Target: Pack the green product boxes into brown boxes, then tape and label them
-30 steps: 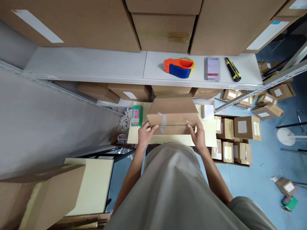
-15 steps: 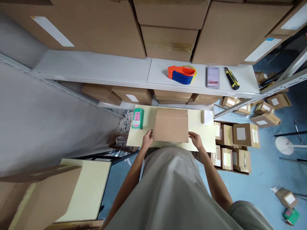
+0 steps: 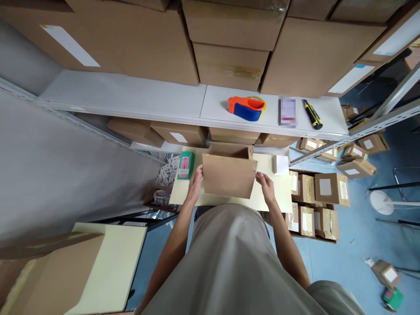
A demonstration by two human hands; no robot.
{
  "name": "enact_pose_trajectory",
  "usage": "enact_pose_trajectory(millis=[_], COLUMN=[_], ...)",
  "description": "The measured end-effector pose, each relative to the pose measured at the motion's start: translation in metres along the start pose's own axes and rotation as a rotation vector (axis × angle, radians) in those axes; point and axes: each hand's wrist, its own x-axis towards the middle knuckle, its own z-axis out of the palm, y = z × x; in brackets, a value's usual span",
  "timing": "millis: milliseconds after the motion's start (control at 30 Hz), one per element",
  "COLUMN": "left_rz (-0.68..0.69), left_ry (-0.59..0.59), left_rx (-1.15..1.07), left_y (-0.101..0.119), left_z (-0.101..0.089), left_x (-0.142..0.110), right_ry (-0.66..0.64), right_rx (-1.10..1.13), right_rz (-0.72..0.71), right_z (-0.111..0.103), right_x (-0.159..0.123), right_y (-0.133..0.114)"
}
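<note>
A brown cardboard box [image 3: 228,177] is on the pale table in front of me, its broad near panel facing up toward me. Behind that panel's upper edge, a dark gap shows into the box. My left hand [image 3: 196,183] holds the panel's left edge, the thumb side against the cardboard. At the right edge, my right hand [image 3: 266,186] pinches the cardboard between thumb and fingers. Left of the box stands a green carton [image 3: 186,165] with a pink front, close to my left hand. A small white box [image 3: 280,164] sits beyond my right hand.
On the grey shelf [image 3: 138,94] above lie an orange and blue tape dispenser [image 3: 246,108], a blurred-out packet [image 3: 287,111] and a yellow-black utility knife [image 3: 312,114]. Large cartons fill the shelf behind. Taped boxes [image 3: 306,186] stand on the right; another table [image 3: 114,262] is lower left.
The box's near panel has swung up and tilted, exposing an opening behind it. Both hands have risen along its sides. The whole view has shifted slightly.
</note>
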Motion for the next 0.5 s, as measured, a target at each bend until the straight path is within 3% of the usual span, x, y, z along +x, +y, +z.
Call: enact_pose_trajectory(millis=[67,133,333,500], left_rz=[-0.135,-0.236,-0.265,-0.171], left_ry=[0.02,0.019,-0.1,-0.208], left_rx=[-0.191,-0.241,0.056,0.54], left_y=[0.0,-0.001,0.008,0.041], left_z=[-0.002,-0.002,-0.002,-0.002], left_x=[-0.011,-0.022,-0.04,-0.047], right_ry=[0.018,0.01,-0.064,-0.121], right_rx=[-0.03,-0.077,-0.377,-0.734], right_rz=[0.03,0.076,0.196,0.117], right_z=[-0.002,-0.003,0.007,0.024], right_x=[-0.009,-0.015,-0.024,-0.027], right_y=[-0.003,-0.003,-0.01,-0.026])
